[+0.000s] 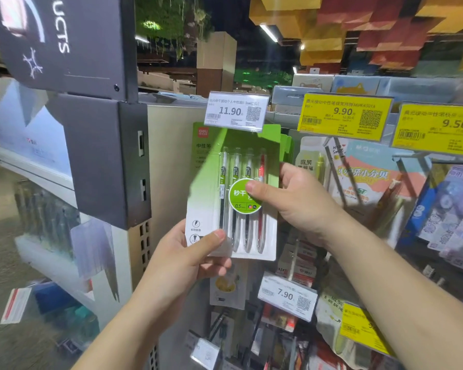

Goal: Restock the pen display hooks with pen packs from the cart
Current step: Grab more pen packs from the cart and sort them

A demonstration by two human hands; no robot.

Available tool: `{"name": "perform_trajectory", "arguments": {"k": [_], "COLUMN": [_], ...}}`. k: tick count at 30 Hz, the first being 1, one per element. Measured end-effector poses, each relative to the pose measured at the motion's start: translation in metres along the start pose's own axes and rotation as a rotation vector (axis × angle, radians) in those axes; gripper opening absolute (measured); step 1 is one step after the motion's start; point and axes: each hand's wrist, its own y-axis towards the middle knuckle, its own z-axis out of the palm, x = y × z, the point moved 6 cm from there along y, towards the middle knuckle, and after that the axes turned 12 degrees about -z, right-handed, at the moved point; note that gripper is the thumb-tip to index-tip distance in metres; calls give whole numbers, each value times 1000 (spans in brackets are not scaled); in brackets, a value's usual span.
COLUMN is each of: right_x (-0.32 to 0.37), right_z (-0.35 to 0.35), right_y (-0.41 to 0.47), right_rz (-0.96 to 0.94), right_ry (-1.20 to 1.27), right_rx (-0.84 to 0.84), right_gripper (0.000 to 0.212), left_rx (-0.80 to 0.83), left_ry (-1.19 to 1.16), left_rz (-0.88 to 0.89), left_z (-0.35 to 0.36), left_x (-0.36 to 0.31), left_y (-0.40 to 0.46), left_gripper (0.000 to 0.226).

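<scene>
A green and white pen pack with several pens in a clear blister is held up against the display, just under the white 11.90 price tag. My left hand pinches its lower left corner, thumb on the front. My right hand grips its right edge, thumb across the round green sticker. More green packs hang behind it on the same hook. The hook itself is hidden by the tag and pack.
Yellow price tags 9.90 and 9.50 stick out at the right over other hanging packs. A white 7.90 tag juts out below. A dark sign panel and shelf end stand at the left.
</scene>
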Motion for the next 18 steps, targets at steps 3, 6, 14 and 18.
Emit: {"name": "perform_trajectory", "arguments": {"k": [3,6,14,18], "right_x": [-5,-10,-23,-34], "right_z": [-3,-3,1,1], "right_y": [-1,1,5,11], "right_rz": [2,-5,1,38], "right_ry": [2,-19,-157,-231], "right_rx": [-10,-41,-175,-244], "right_gripper": [44,48,37,25], "left_rx": [-31,-78,-150,-148], "left_ry": [-17,-41,-86,-76], "left_rz": [-42,-120,-224,-259], "left_z": [-1,-8,-29,-38], "left_x": [10,21,36,43], "left_y": [3,4,-12,-21], "left_gripper": [43,30,25,25]}}
